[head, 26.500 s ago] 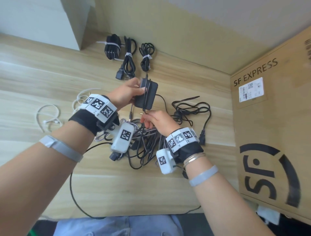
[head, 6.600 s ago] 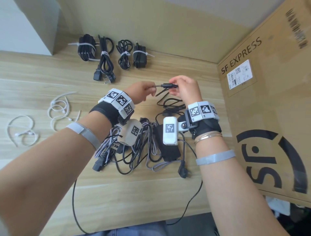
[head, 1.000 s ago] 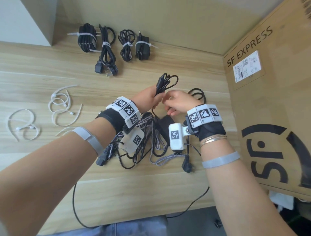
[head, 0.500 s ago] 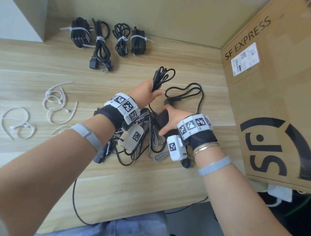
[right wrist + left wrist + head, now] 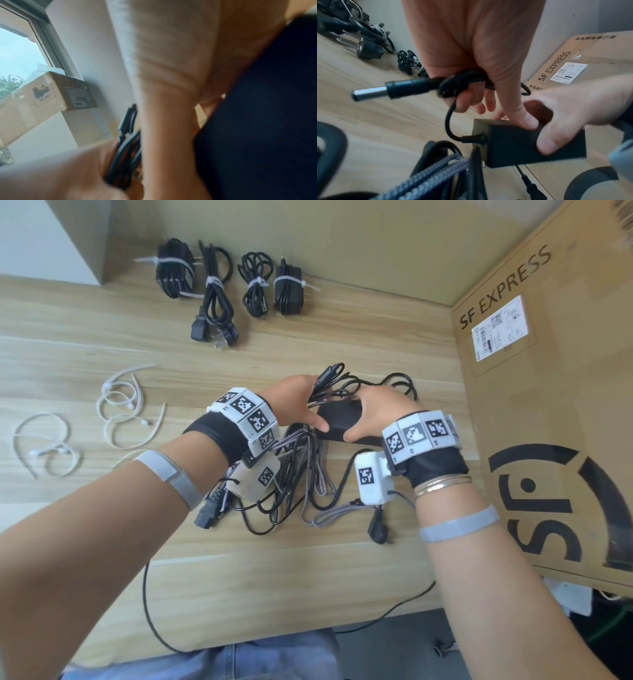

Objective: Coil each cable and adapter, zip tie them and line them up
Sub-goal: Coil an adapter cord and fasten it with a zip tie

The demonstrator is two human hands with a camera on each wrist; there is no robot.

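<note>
My left hand [image 5: 301, 402] grips the coiled thin cable [image 5: 334, 381] of a black power adapter; its barrel plug [image 5: 388, 88] sticks out past the fingers. That hand's thumb [image 5: 518, 115] also touches the adapter brick [image 5: 342, 421]. My right hand [image 5: 376, 412] grips the brick [image 5: 530, 146] from the right and holds it just above the pile. A loose loop of the same cable [image 5: 400, 380] lies behind my right hand. Under both wrists lies a tangle of black and braided grey cables [image 5: 298, 474]. The right wrist view is blurred, showing the dark brick [image 5: 265, 121] and cable strands [image 5: 126, 148].
Several zip-tied bundles [image 5: 219, 289] line the back edge of the wooden table [image 5: 102, 337]. White zip ties [image 5: 126, 405] lie loose at the left. A large SF EXPRESS cardboard box [image 5: 548, 405] stands along the right. A black cord [image 5: 150, 611] hangs over the front edge.
My right hand has lifted the adapter brick from the pile up to my left hand, which still holds the coil. The loose loop of cable has shrunk.
</note>
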